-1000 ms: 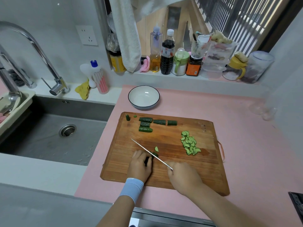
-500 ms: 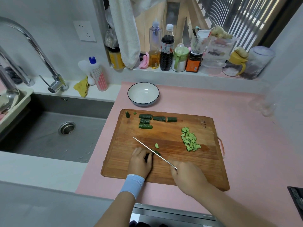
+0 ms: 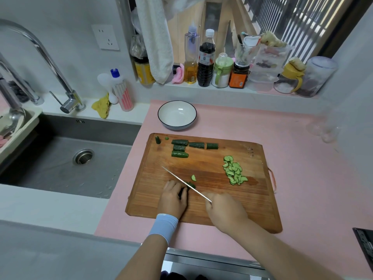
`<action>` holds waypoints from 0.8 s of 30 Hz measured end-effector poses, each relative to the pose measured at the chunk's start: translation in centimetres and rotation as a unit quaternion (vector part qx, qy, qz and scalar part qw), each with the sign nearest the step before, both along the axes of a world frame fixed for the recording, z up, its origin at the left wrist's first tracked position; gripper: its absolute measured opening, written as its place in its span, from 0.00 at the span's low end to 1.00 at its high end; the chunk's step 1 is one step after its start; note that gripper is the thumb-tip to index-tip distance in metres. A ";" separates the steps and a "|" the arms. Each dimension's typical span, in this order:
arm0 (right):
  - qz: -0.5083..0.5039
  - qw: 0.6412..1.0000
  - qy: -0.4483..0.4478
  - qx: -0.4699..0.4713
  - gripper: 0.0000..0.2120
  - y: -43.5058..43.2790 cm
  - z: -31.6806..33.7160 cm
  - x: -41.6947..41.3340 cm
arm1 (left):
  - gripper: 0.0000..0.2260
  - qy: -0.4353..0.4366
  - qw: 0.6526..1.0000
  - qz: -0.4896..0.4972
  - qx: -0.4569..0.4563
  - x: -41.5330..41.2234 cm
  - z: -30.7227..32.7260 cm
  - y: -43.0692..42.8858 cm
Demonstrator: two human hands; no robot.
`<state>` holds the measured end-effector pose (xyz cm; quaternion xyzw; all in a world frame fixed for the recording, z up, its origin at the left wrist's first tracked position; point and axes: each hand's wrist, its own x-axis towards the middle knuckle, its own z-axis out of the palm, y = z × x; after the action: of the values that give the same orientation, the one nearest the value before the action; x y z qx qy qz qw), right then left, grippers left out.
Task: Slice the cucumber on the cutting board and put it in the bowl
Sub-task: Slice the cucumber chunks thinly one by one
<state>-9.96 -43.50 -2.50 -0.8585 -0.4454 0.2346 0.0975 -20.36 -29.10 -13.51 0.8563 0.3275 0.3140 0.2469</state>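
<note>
Pins a dark green cucumber stub (image 3: 190, 185) to the cutting board (image 3: 252, 201) with the left hand (image 3: 173, 198), fingers curled over it and a pale blue wristband (image 3: 163, 226) round the wrist. Grips a knife (image 3: 182, 182) in the right hand (image 3: 226, 211), fist closed round the hidden handle, the thin blade slanting off toward the far left and crossing the stub right beside the left fingertips; cannot tell whether the tip touches the wood. Just past the blade, one loose slice (image 3: 193, 178) lying alone. Further toward the board's right side, well apart from both hands, a heap of pale green slices (image 3: 234, 172). Along the board's far edge, five uncut cucumber chunks (image 3: 179, 148), three in a row and two tucked below the leftmost, with two small end bits (image 3: 158, 140) nearer the far-left corner. Board itself lying on the pink desk (image 3: 302, 168), close to its near edge. Beyond the board, near the desk's far edge and toward its left side, a white bowl (image 3: 177, 115) with a dark rim, holding nothing. Left of the desk, a steel sink (image 3: 60, 168) under a curved tap (image 3: 40, 57). On the ledge behind the far edge, a line of bottles and jars (image 3: 205, 61).
</note>
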 end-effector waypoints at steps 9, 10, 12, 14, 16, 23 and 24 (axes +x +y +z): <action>-0.003 1.000 -0.010 0.013 0.14 -2.4 -0.2 0.5 | 0.06 -0.002 1.000 0.008 0.005 0.0 0.0 0.1; -0.002 1.000 -0.010 0.014 0.14 -2.7 -0.3 0.6 | 0.06 -0.003 1.000 0.007 0.006 0.0 0.0 0.1; 0.001 1.000 -0.013 0.020 0.14 -2.9 -0.4 0.6 | 0.07 -0.005 1.000 0.006 0.004 0.1 0.0 0.1; 0.002 1.000 -0.012 0.027 0.13 -2.9 -0.4 0.7 | 0.08 -0.006 1.000 0.006 0.001 0.1 0.1 0.1; 0.003 1.000 -0.015 0.024 0.12 -2.7 -0.4 0.5 | 0.08 -0.010 1.000 0.005 0.003 0.0 0.2 0.1; -0.011 1.000 0.019 -0.002 0.10 -0.7 -0.3 0.4 | 0.07 -0.009 1.000 0.003 0.005 0.1 0.2 0.1; -0.013 1.000 0.025 -0.002 0.10 -0.2 -0.2 0.3 | 0.07 -0.009 1.000 0.002 0.005 0.1 0.2 0.1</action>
<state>-9.66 -43.73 -2.71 -0.8584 -0.4313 0.2551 0.1100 -20.31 -29.02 -13.31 0.8536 0.3258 0.3241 0.2452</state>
